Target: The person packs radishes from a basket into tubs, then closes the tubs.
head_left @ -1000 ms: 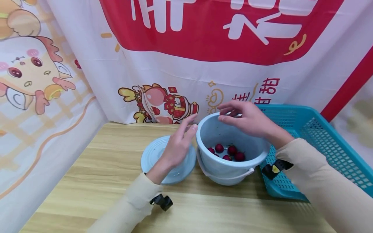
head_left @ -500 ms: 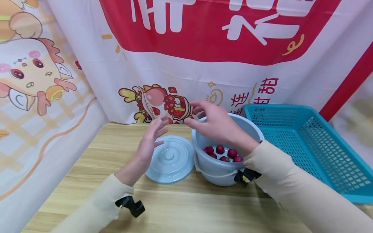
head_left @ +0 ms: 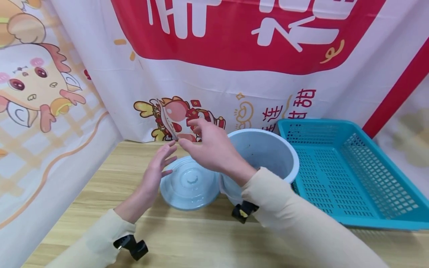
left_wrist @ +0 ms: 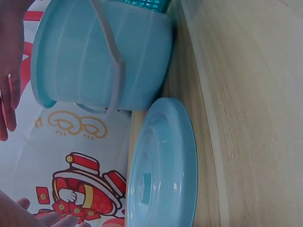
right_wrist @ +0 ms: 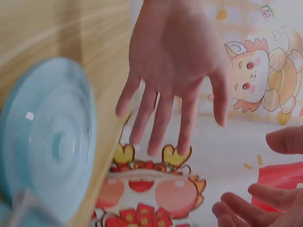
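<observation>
My left hand hovers over the left edge of a pale blue lid, fingers spread and holding nothing. The lid lies flat on the table, its small knob upward. Above the lid's right side is my right hand, with relaxed, slightly bent fingers and nothing in them. Beside the lid stands a light blue bucket, upright and uncovered, its handle hanging down at the side. My right forearm crosses in front of the bucket and hides most of its bottom. In the right wrist view both hands are apart from the lid.
A teal perforated plastic basket stands right of the bucket, with no contents visible. Behind the wooden table hangs a printed white and red cloth. Another patterned cloth borders the left side.
My right hand has moved left from the bucket's rim to above the lid. My left hand has drawn left, away from the bucket. The small dark red fruits in the bucket are now hidden.
</observation>
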Demonstrator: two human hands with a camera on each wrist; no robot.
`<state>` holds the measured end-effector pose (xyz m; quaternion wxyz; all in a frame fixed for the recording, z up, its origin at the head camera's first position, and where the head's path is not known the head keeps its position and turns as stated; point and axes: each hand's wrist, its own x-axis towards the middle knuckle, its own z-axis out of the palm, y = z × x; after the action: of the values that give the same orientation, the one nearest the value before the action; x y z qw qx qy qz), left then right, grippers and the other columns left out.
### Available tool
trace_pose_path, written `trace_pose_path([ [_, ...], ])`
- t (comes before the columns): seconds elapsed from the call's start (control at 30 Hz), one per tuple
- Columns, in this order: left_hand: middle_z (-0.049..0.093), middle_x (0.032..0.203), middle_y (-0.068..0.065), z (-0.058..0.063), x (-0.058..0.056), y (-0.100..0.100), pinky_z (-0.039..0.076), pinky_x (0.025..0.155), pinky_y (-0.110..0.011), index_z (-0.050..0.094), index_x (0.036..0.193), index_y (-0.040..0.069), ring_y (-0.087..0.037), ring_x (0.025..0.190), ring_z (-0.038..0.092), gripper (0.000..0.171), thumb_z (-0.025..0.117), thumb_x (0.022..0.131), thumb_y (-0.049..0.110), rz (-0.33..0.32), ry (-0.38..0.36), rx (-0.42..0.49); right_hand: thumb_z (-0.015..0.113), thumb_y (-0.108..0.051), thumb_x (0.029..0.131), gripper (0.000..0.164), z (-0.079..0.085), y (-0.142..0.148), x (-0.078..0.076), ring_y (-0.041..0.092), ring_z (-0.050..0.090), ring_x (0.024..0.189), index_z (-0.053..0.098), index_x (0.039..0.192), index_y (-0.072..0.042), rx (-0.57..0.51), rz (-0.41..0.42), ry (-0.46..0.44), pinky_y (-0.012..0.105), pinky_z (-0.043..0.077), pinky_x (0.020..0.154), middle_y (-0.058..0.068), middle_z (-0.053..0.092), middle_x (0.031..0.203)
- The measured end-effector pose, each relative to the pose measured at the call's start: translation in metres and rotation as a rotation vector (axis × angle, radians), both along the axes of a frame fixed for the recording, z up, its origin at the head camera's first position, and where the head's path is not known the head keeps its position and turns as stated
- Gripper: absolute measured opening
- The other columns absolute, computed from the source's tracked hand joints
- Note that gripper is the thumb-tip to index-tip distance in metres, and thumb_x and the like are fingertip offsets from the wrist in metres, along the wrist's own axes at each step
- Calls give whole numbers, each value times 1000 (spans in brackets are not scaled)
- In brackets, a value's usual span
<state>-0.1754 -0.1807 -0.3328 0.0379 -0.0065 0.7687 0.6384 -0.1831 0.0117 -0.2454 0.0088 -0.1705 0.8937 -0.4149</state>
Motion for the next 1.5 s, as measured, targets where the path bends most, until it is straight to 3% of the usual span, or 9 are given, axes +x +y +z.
trace_pose_path([
  [0.17,27,177,-7,-1,-1,-9,21,130,-64,23,169,24,-34,162,29,68,21,111,58,21,11,44,71,-43,99,63,-10,-27,0,25,62,132,51,154,-22,-117,-55,-33,52,58,103,3,66,144],
  [0.33,27,177,-3,1,-1,-14,19,131,-61,22,170,23,-31,163,28,70,21,110,59,56,5,101,71,-43,99,63,-25,-50,-2,25,61,135,51,154,-19,-211,-106,-17,52,53,111,5,68,142],
  [0.57,25,178,-3,0,2,-24,14,133,-62,21,170,26,-31,164,24,68,17,111,58,83,-25,169,69,-42,101,62,-51,-51,-13,25,55,144,49,156,-22,-304,-237,-131,53,49,117,3,62,151],
  [0.77,21,179,-8,-10,5,-36,13,133,-64,18,171,22,-35,165,19,72,20,110,60,103,-86,184,67,-43,101,64,-75,-43,-19,26,45,150,46,158,-24,-290,-303,-186,55,41,124,6,49,162],
  [1.1,15,179,-17,-31,13,-47,17,134,-60,11,172,17,-40,165,17,78,20,110,63,138,-229,149,71,-40,99,72,-109,-43,-12,33,31,158,40,161,-20,-244,-338,-257,60,31,130,12,25,172],
  [1.23,17,178,-19,-36,15,-46,18,134,-58,11,172,14,-38,165,19,79,21,110,62,148,-243,130,72,-41,97,75,-115,-46,-8,38,13,165,39,162,-22,-192,-335,-277,65,17,133,13,12,178],
  [1.5,16,177,-21,-40,15,-45,20,134,-57,10,171,12,-38,165,19,79,23,111,60,153,-241,134,74,-37,96,75,-130,-49,-6,44,4,166,41,160,-18,-141,-348,-264,70,13,131,15,3,179],
])
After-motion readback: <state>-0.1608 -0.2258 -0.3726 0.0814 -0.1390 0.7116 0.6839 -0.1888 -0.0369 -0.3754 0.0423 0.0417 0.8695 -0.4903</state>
